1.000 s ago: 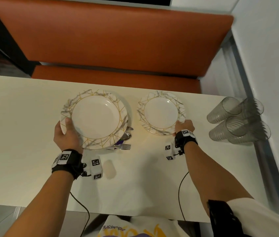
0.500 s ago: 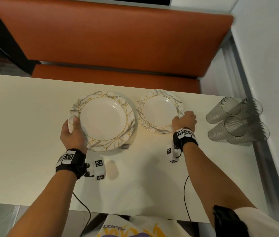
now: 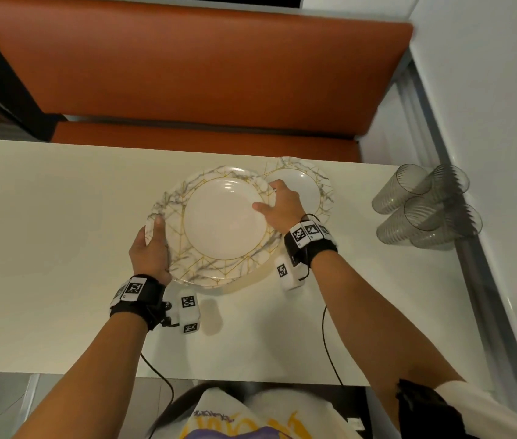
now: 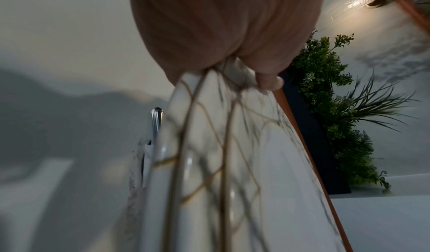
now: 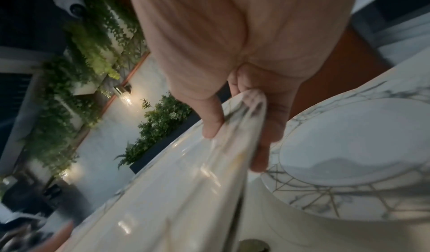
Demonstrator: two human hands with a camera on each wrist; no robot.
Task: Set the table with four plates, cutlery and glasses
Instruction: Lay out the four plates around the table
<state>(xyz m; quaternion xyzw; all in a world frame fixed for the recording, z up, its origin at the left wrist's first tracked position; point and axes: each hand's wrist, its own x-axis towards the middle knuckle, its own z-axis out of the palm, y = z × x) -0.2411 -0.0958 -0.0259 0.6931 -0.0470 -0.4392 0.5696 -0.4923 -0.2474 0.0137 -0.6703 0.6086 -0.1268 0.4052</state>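
Left hand [image 3: 151,248] gripped large marbled plate [image 3: 224,224] at left rim | right hand [image 3: 284,207] gripped right rim | small plate [image 3: 312,185] just right | tumblers [image 3: 425,207] at table's [image 3: 61,217] right edge | orange bench [image 3: 187,64] beyond.

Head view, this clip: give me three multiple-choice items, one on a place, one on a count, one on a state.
1. Where are the glasses?
A. table's right edge, by the wall
B. on the bench
C. on a plate

2. How many glasses show?
A. two
B. four
C. six

3. How is the large plate held?
A. by neither hand
B. by the left hand only
C. left hand and right hand each grip its rim

Key: 1 A, they stand clustered beside the wall; 2 B, four rims count; 3 C, both thumbs lie over opposite rims.
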